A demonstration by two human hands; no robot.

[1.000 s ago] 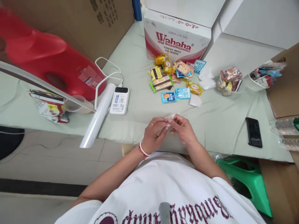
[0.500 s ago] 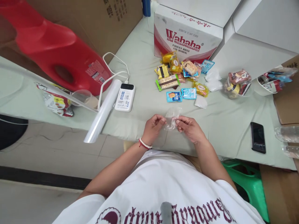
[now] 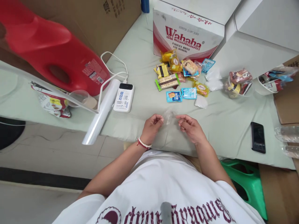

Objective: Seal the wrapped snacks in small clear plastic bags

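My left hand (image 3: pixel 151 128) pinches the left edge of a small clear plastic bag (image 3: pixel 169 117) between thumb and fingertips, just above the table near its front edge. Across from it, my right hand (image 3: pixel 191 128) has its index finger stretched toward the bag's right side, with the thumb apart and the other fingers curled; nothing shows in it. The bag is thin and blurred, so its mouth cannot be made out. Beyond the hands lie a blue snack packet (image 3: pixel 174 96), a light blue packet (image 3: pixel 188 93) and a folded white piece (image 3: pixel 201 102).
A snack pile (image 3: pixel 174 67) rests against the Wahaha carton (image 3: pixel 187 37). Filled cups (image 3: pixel 238 84) stand at right, above a black phone (image 3: pixel 258 137). To the left are a power bank (image 3: pixel 124 98) with cable, a clear film roll (image 3: pixel 100 116) and a red jug (image 3: pixel 77 62).
My right hand has let go of the bag's right side, and its index finger has straightened. The bag has bunched narrower and hangs from my left hand.
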